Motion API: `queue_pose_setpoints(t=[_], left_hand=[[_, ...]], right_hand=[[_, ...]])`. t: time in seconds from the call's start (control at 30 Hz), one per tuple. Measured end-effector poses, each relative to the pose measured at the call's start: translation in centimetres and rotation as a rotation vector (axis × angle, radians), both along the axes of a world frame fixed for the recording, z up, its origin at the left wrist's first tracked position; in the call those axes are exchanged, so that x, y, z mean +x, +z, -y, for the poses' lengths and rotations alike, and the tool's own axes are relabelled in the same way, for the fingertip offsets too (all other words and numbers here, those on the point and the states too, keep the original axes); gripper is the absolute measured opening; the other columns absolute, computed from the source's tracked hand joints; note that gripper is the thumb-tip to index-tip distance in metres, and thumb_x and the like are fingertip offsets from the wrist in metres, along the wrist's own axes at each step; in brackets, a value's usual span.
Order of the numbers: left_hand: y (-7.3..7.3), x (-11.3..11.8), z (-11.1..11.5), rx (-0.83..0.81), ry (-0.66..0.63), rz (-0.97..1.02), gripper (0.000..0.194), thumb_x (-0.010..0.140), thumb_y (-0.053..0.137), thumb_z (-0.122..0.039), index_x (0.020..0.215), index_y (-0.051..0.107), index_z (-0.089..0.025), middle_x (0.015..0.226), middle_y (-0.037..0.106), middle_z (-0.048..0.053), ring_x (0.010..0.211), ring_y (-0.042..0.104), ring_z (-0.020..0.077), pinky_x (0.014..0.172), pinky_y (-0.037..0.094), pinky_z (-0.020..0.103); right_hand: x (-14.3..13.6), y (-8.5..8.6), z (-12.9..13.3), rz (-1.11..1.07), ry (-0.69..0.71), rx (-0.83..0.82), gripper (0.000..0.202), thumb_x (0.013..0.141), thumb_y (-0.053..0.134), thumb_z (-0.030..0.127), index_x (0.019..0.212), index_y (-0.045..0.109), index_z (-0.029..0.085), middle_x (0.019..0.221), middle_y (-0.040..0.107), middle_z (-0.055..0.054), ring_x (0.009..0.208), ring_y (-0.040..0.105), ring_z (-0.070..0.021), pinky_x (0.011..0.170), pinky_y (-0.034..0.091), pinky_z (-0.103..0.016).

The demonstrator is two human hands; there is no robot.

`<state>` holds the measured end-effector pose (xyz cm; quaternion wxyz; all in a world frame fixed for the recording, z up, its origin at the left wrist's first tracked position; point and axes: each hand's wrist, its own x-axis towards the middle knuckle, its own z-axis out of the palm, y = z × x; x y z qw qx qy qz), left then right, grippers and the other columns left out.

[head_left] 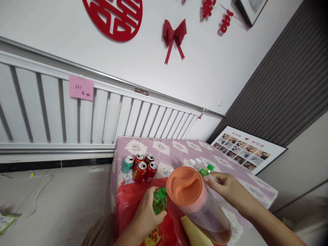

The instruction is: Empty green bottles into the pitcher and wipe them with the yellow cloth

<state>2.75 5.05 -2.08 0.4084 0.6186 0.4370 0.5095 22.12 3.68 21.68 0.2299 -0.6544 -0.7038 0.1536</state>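
My left hand (151, 210) is wrapped round a green plastic bottle (160, 201) with an uncapped mouth. Right beside that mouth is the orange lid of a clear pitcher (194, 205), which leans toward the bottle with brown liquid low inside. My right hand (227, 189) is closed at the pitcher's far side, apparently on its handle; the fingertips are partly hidden. Just behind it shows a green-capped bottle (205, 170). Under my left hand lies a red plastic bag (133, 198) with yellow print, and a pale yellow object (194, 232) is partly under the pitcher.
Several red drink cans (140, 172) and a teal can (127, 165) stand at the left on the flowered tablecloth (179, 147). Clear items with white caps (195, 163) sit behind the pitcher. A white radiator (102, 112) runs along the wall; a photo board (246, 150) leans at the right.
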Motion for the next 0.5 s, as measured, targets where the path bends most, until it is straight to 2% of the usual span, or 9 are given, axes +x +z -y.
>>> queue_pose_setpoints(t=[0.3,0.5], left_hand=[[0.24,0.02,-0.08,0.01,-0.001,-0.005,0.07,0.06,0.067,-0.014,0.125,0.042,-0.018,0.125,0.056,0.012,0.116,0.053,0.0263,0.102,0.041,0.041],[0.28,-0.02,-0.05,0.007,-0.004,-0.003,0.07,0.06,0.068,-0.013,0.124,0.041,-0.018,0.126,0.055,0.013,0.117,0.052,0.0267,0.102,0.041,0.042]], right_hand=[[-0.16,0.61,-0.26,0.054,0.007,-0.066,0.041,0.081,0.048,0.054,0.058,0.049,0.02,0.054,0.04,0.005,0.054,0.039,-0.0124,0.051,0.033,-0.024],[-0.18,0.58,-0.51,0.078,0.014,-0.05,0.041,0.081,0.05,0.053,0.058,0.051,0.02,0.053,0.041,0.005,0.053,0.039,-0.0118,0.05,0.033,-0.024]])
